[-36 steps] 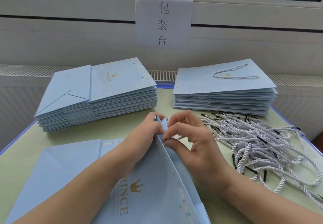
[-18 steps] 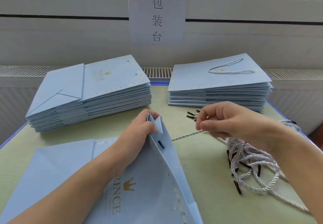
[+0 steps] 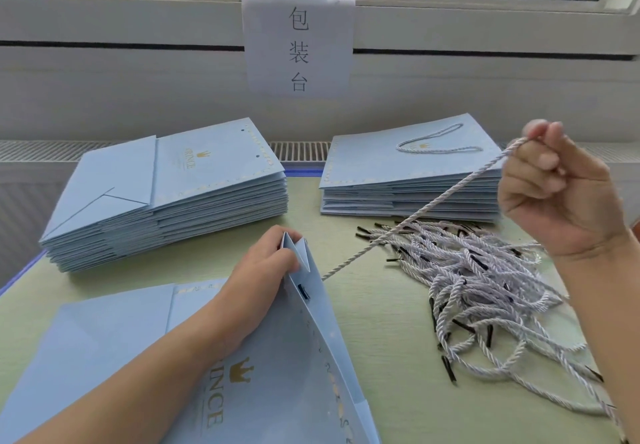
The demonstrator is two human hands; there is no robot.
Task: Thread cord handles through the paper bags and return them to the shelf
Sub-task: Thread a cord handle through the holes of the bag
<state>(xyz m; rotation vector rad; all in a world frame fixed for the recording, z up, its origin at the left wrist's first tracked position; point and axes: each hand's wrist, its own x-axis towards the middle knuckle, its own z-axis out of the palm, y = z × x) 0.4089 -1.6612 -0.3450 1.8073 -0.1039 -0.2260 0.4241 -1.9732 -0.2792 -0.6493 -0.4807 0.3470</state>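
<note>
Wall sign reads "包装台"; bag shows gold "INCE", crown.

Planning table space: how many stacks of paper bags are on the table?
2. The left stack lies at the far left, its top bag without a handle; the right stack lies at the far right, topped by a bag with a cord handle. None seems hidden.

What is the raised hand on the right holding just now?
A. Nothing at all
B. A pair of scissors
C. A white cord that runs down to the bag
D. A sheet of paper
C: the right hand pinches a white cord that slants down to the paper bag, whose top corner the left hand grips.
</note>
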